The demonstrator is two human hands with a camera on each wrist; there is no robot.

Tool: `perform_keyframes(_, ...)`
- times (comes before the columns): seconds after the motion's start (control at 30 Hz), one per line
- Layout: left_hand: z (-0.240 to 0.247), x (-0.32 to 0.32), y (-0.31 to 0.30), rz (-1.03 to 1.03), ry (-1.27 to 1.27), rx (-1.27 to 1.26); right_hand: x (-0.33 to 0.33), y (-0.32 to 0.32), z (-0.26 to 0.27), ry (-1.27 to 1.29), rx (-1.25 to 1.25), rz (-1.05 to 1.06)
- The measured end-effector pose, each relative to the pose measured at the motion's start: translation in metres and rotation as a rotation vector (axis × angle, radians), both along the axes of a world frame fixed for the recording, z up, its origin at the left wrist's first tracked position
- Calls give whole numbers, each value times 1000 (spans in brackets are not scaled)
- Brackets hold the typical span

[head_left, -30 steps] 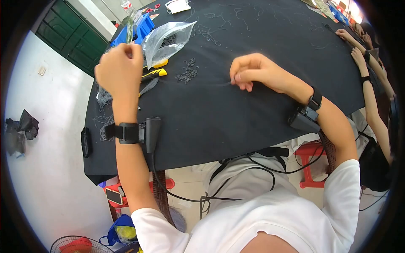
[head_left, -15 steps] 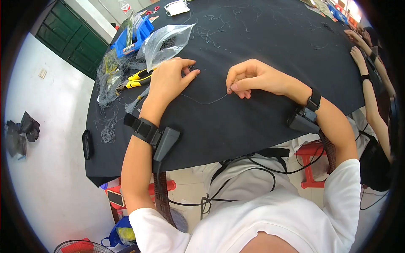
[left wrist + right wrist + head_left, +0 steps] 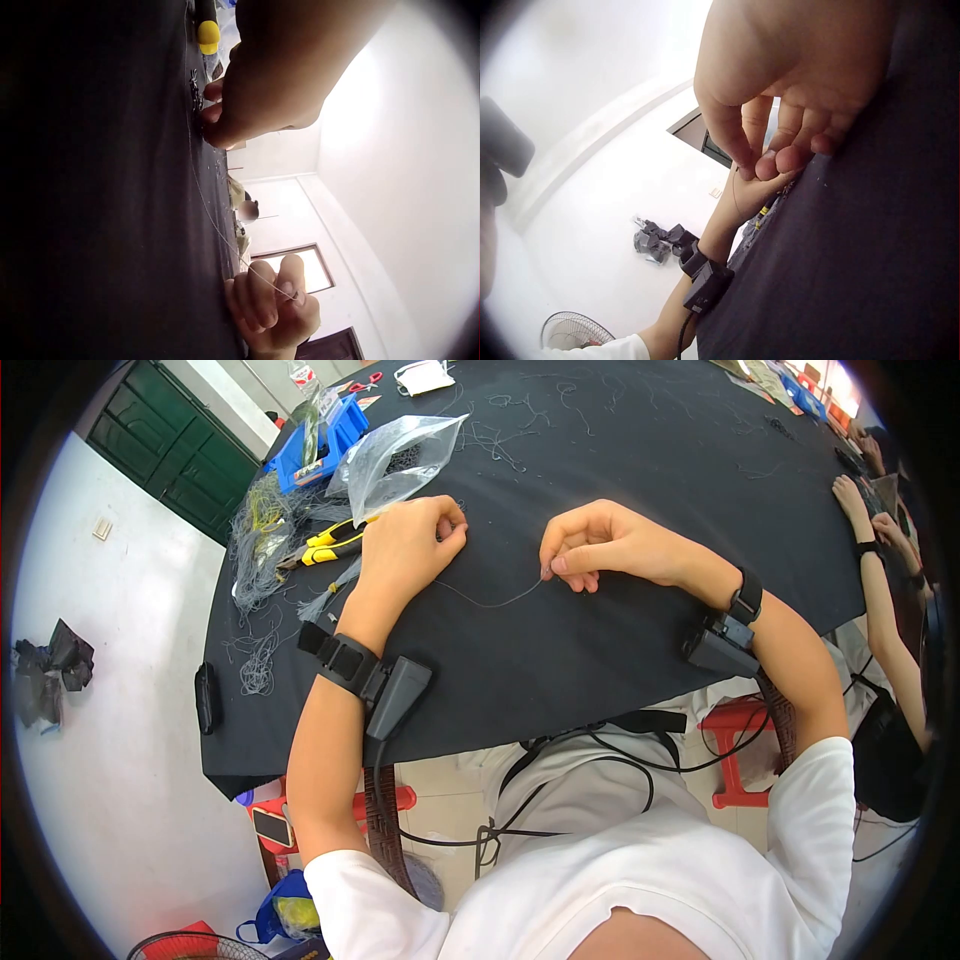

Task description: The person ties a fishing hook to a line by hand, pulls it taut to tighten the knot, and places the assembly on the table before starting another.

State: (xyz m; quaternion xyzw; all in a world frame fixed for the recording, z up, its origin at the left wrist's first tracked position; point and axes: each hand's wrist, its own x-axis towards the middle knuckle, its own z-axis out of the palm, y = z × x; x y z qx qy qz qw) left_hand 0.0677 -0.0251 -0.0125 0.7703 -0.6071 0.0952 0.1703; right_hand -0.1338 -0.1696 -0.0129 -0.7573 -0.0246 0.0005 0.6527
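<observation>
My right hand (image 3: 600, 545) pinches a thin grey thread (image 3: 490, 605) between thumb and forefinger, just over the black cloth. From there the thread sags leftward until it passes behind my left hand (image 3: 408, 545). In the left wrist view, a small heap of dark, bent wire-like pieces (image 3: 196, 90) lies right at the left fingertips. Seen from the head, that hand covers the heap, with thumb and forefinger drawn together; I cannot tell whether a piece is between them. Yellow-and-black pliers (image 3: 325, 548) lie left of the left hand.
A clear plastic bag (image 3: 385, 475) and a blue bin (image 3: 345, 435) stand beyond the left hand. Tangled grey thread (image 3: 258, 565) lies along the table's left side. Loose strands and a white mask (image 3: 424, 377) lie farther back. At the right, another person's arms (image 3: 875, 575) reach over the table.
My left hand came down and right from beside the blue bin to the heap, and its thumb and forefinger then drew together. The thread slackened into a curve. My right hand kept its pinch.
</observation>
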Motion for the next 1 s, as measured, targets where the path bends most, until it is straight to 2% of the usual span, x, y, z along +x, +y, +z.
perform_keyframes(0.1,-6,2,-2,43,44,-114,0,0,2,-2,-2,4)
perform_keyframes(0.2,-4,2,-5,42,223,-243,1,-1,0,12,-11,0)
perform_keyframes(0.3,-11,-1,-12,-140,916,-398,1,0,-2,-15,-13,-31)
perform_keyframes(0.4,-7,-12,-11,-186,1308,-337,2,0,0,-10,-23,-136)
perform_keyframes(0.53,-6,-35,-11,-208,1461,-347,2,-6,-4,-49,-17,-293)
perform_keyframes(0.63,-4,-42,-8,-243,1345,-284,3,-4,-5,-160,-79,-337)
perform_keyframes(0.83,-3,-56,-6,-287,1370,-262,1,-1,-5,-202,-60,-246)
perform_keyframes(1.0,-6,-52,-6,-315,1294,-247,0,0,-2,-192,-58,-289)
